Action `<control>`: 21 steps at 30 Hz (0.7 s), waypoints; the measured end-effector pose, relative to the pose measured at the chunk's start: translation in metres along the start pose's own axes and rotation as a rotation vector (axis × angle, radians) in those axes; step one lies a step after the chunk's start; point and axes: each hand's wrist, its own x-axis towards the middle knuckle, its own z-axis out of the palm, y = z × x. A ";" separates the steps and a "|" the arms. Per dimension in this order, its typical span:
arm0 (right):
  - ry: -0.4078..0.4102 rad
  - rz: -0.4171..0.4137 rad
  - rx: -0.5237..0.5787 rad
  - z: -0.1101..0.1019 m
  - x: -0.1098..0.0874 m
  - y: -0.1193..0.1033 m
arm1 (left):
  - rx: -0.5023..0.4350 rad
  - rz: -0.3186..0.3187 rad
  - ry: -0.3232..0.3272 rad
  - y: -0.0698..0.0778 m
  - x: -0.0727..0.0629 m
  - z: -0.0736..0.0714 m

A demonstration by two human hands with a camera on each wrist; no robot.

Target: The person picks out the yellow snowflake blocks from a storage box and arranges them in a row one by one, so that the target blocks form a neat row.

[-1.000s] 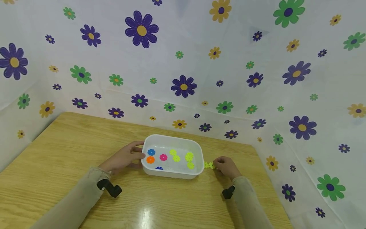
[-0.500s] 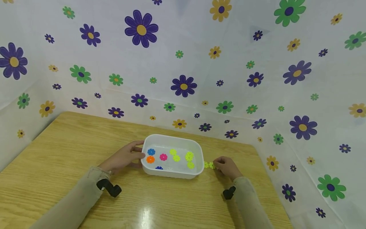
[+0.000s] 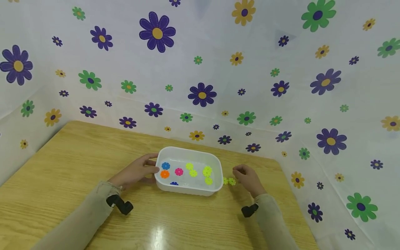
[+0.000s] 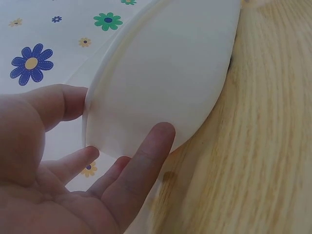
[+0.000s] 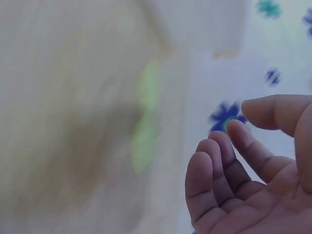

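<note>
The white plastic tub point(image 3: 184, 190) stands on the table, and my left hand point(image 3: 134, 172) holds its left end. In the left wrist view, the thumb hooks at the rim while the spread fingers point(image 4: 156, 146) lie against the outer wall. To the tub's right lie two yellow-green, flower-shaped notched plastic discs point(image 3: 232, 181), apparently end to end; they are blurred in the right wrist view. Just above and right of them hovers my right hand point(image 3: 248, 178), fingers loosely bent, with nothing between thumb and fingertips point(image 5: 236, 129).
Inside the tub lie several yellow-green discs point(image 3: 208, 181), a pink disc point(image 3: 179, 172), an orange disc point(image 3: 165, 174), a light-blue disc point(image 3: 166, 166) and a dark-blue disc point(image 3: 174, 183). A flower-print cloth point(image 3: 175, 69) rises behind the wooden table point(image 3: 187, 222).
My right hand has let go of the yellow-green discs beside the tub and lifted slightly. The left hand and the tub have stayed in place.
</note>
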 end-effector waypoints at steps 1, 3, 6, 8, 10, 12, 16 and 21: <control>0.007 -0.022 0.008 0.003 -0.001 -0.007 | 0.001 -0.001 0.002 0.000 0.000 0.000; 0.006 -0.050 0.039 0.010 -0.002 -0.022 | 0.007 -0.002 0.003 0.000 0.001 0.000; 0.007 -0.092 0.022 0.025 -0.003 -0.042 | 0.012 -0.006 0.004 -0.001 0.002 0.000; -0.001 -0.115 -0.002 0.036 -0.002 -0.054 | 0.012 -0.012 0.011 -0.003 0.002 0.000; -0.013 -0.134 -0.030 0.048 0.000 -0.063 | 0.014 -0.014 0.012 -0.003 0.002 -0.001; -0.033 -0.135 -0.037 0.059 0.003 -0.069 | 0.013 -0.015 0.012 -0.003 0.002 -0.001; -0.081 -0.104 -0.076 0.080 0.012 -0.075 | 0.014 -0.002 -0.001 -0.002 0.001 -0.001; -0.127 -0.098 -0.145 0.099 0.020 -0.076 | 0.009 0.007 -0.002 -0.001 0.000 -0.001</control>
